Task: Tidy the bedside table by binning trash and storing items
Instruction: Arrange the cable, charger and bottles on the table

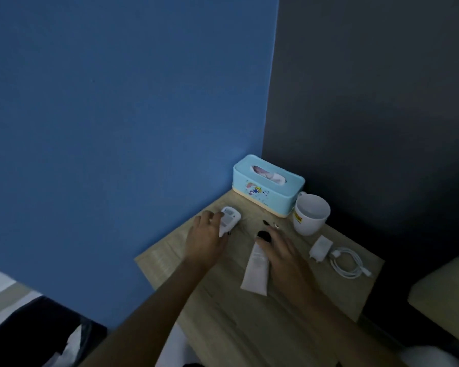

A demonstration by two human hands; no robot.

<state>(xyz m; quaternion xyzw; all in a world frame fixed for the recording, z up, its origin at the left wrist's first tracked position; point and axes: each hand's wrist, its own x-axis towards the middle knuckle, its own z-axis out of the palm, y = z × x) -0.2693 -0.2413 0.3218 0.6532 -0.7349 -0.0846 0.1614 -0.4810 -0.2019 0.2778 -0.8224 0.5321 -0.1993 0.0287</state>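
On the wooden bedside table [223,308], my left hand [206,238] grips a small white packet with a printed label [230,219] near the table's left back edge. My right hand [281,254] lies over the upper part of a white squeeze tube [255,271] with a black cap [264,235]; its fingers rest on the tube, and whether they grip it is unclear. Two tiny dark and pale bits [269,223] lie just beyond the cap.
A light blue tissue box [266,190] stands in the back corner, a white mug [310,214] to its right. A white charger plug [320,247] and coiled cable [349,262] lie at the right edge. A dark bin with a liner [51,337] sits lower left.
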